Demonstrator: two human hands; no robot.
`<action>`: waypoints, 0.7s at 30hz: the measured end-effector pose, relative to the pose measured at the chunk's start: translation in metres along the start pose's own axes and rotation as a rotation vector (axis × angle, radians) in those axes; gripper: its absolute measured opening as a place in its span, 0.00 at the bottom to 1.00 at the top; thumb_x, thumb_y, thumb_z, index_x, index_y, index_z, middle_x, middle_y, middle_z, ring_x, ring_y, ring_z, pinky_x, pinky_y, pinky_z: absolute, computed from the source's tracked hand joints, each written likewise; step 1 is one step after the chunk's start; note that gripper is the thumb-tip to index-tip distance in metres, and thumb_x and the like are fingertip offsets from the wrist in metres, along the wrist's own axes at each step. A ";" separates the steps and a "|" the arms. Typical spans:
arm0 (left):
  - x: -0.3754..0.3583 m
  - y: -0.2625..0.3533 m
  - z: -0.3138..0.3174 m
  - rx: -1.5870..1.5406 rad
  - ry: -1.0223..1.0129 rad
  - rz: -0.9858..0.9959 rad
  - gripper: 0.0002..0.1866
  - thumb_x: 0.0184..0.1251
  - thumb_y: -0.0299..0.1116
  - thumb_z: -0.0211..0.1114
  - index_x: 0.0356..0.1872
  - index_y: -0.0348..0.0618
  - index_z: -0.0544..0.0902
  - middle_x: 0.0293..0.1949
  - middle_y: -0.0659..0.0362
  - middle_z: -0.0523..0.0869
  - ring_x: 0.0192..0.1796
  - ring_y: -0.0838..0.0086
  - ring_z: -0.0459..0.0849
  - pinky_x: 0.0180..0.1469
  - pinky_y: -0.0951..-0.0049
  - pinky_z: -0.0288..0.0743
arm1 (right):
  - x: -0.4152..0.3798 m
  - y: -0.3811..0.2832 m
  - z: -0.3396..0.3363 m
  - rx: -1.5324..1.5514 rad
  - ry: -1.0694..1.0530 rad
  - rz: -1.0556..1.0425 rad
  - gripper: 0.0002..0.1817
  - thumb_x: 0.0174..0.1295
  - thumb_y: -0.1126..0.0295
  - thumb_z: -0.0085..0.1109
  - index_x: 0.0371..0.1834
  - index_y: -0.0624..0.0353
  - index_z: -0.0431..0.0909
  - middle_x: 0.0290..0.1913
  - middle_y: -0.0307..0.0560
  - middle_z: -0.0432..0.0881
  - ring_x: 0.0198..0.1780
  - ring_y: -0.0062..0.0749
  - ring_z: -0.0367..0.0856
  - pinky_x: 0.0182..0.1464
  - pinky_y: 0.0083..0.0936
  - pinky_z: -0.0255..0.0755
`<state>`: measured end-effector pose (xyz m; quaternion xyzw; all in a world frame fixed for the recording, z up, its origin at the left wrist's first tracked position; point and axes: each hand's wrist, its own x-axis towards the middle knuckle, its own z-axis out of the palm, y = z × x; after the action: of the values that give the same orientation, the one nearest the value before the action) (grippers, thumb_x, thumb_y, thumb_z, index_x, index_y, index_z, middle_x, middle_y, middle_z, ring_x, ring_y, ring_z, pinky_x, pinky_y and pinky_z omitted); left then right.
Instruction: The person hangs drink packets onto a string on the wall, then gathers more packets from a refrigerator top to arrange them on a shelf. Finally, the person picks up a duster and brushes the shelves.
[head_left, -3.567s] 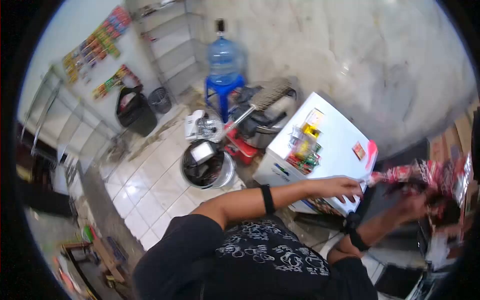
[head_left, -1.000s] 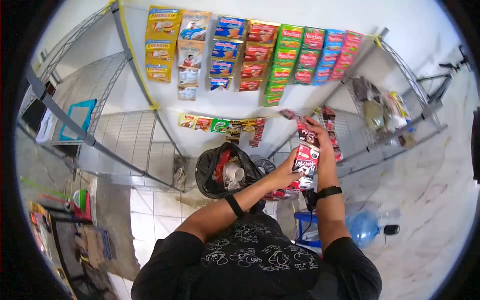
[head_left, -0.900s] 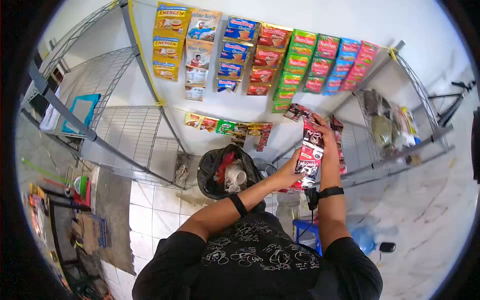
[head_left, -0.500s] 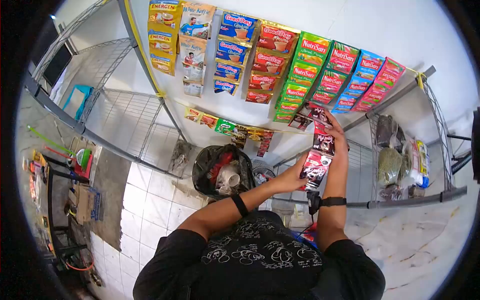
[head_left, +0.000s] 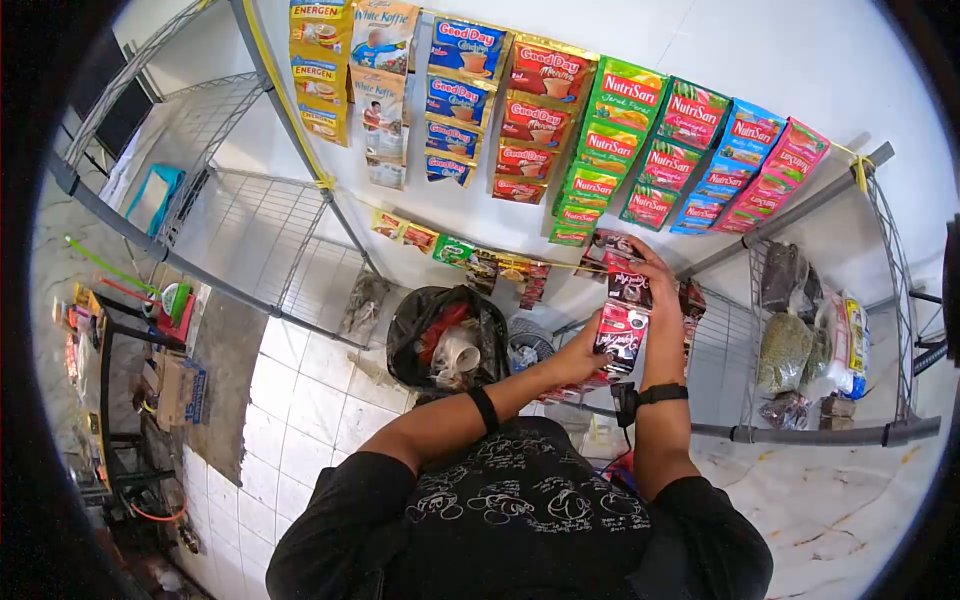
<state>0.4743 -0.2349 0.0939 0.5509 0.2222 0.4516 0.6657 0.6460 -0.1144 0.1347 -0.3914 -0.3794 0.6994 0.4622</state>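
A strip of red-and-black coffee sachets (head_left: 622, 335) runs between my two hands, close to the lower string. My left hand (head_left: 583, 352) is closed on the strip's lower left edge. Higher up, my right hand (head_left: 652, 275) wraps over the strip from the right side, its fingers bent across the upper sachets at the yellow string (head_left: 580, 266). More dark red sachets (head_left: 691, 300) show behind my right wrist. Whether the strip's top is fastened to the string cannot be made out.
Sachet strips hang above, including green NutriSari (head_left: 608, 140) and blue Good Day (head_left: 460, 100). Smaller sachets (head_left: 455, 252) hang along the lower string. A black-bagged bin (head_left: 400, 345) stands below. Bagged goods (head_left: 787, 350) sit on the right wire shelf.
Both hands have moved a little left, my right hand also slightly down, bringing the coffee sachet strip along. Dark red sachets now show to the right of my right wrist.
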 end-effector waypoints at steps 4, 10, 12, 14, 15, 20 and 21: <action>-0.001 0.004 -0.020 0.134 0.134 0.089 0.47 0.51 0.16 0.63 0.71 0.40 0.46 0.65 0.53 0.60 0.68 0.71 0.59 0.69 0.70 0.52 | 0.021 0.022 0.011 0.092 0.011 0.060 0.33 0.46 0.84 0.51 0.63 0.65 0.65 0.56 0.57 0.76 0.50 0.42 0.81 0.50 0.33 0.77; -0.013 0.023 -0.078 -0.012 0.247 0.041 0.47 0.52 0.16 0.63 0.71 0.45 0.44 0.66 0.53 0.57 0.68 0.68 0.58 0.69 0.70 0.52 | 0.058 0.064 0.041 0.190 0.045 0.175 0.24 0.46 0.86 0.45 0.52 0.64 0.67 0.51 0.60 0.76 0.49 0.47 0.79 0.53 0.39 0.76; -0.016 0.018 -0.091 -0.057 0.250 -0.015 0.47 0.51 0.16 0.63 0.70 0.45 0.45 0.66 0.54 0.57 0.68 0.69 0.59 0.68 0.70 0.55 | 0.064 0.075 0.054 0.215 0.068 0.194 0.25 0.45 0.87 0.41 0.51 0.65 0.66 0.49 0.61 0.76 0.46 0.48 0.80 0.49 0.41 0.78; -0.020 0.013 -0.098 0.116 0.247 0.061 0.47 0.51 0.15 0.63 0.70 0.46 0.45 0.65 0.55 0.59 0.67 0.70 0.60 0.66 0.70 0.57 | 0.073 0.096 0.047 0.219 0.115 0.154 0.23 0.43 0.88 0.40 0.46 0.66 0.69 0.46 0.59 0.77 0.44 0.48 0.81 0.46 0.37 0.79; -0.023 0.018 -0.096 0.039 0.207 0.019 0.47 0.52 0.16 0.63 0.71 0.46 0.45 0.66 0.55 0.56 0.68 0.69 0.58 0.68 0.68 0.55 | 0.066 0.091 0.054 0.193 0.155 0.151 0.23 0.42 0.88 0.40 0.46 0.66 0.70 0.45 0.59 0.77 0.42 0.47 0.81 0.44 0.36 0.80; -0.035 0.017 -0.092 0.272 0.127 0.117 0.47 0.53 0.15 0.61 0.72 0.46 0.44 0.68 0.56 0.53 0.69 0.69 0.58 0.70 0.68 0.51 | 0.040 0.079 0.042 -0.229 0.299 0.176 0.17 0.50 0.81 0.49 0.46 0.67 0.75 0.35 0.51 0.81 0.36 0.33 0.80 0.38 0.24 0.76; -0.035 0.023 -0.086 0.160 0.094 0.093 0.48 0.53 0.15 0.61 0.72 0.46 0.43 0.68 0.57 0.53 0.69 0.70 0.58 0.69 0.69 0.52 | 0.040 0.076 0.029 -0.332 0.263 0.185 0.16 0.51 0.80 0.51 0.46 0.67 0.76 0.35 0.50 0.81 0.35 0.31 0.80 0.37 0.22 0.74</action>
<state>0.3805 -0.2185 0.0831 0.5901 0.2627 0.4881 0.5870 0.5823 -0.1031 0.0705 -0.5829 -0.3885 0.6098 0.3707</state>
